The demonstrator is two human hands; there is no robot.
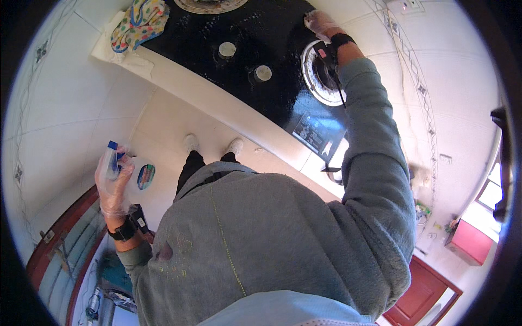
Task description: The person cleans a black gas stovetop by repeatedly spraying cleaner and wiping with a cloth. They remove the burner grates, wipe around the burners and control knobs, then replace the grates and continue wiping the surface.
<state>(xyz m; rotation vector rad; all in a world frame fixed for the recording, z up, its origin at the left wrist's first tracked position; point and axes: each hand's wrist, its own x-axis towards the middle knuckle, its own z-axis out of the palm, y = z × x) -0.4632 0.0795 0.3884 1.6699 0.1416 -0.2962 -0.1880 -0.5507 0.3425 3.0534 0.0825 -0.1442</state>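
Observation:
In my left hand (114,183), covered by a clear plastic glove, is a spray bottle (146,177) with a blue and white trigger head and a green label. I hold it out to the left, away from the stove. My right hand (321,23), also in a clear glove, reaches to the far right part of a black glass gas cooktop (195,45). Its fingers are bunched low at the surface; whether anything lies under them is hidden. Just below that wrist is a burner ring (308,75), partly covered by my forearm. Two round control knobs (226,49) stand on the glass.
A dotted cloth (140,24) lies on the counter's left corner. Another burner ring (210,5) is cut off by the top edge. A sticker (314,134) is on the cooktop's right front. Tiled walls (81,93) rise on both sides. A red-framed door (61,228) stands at left.

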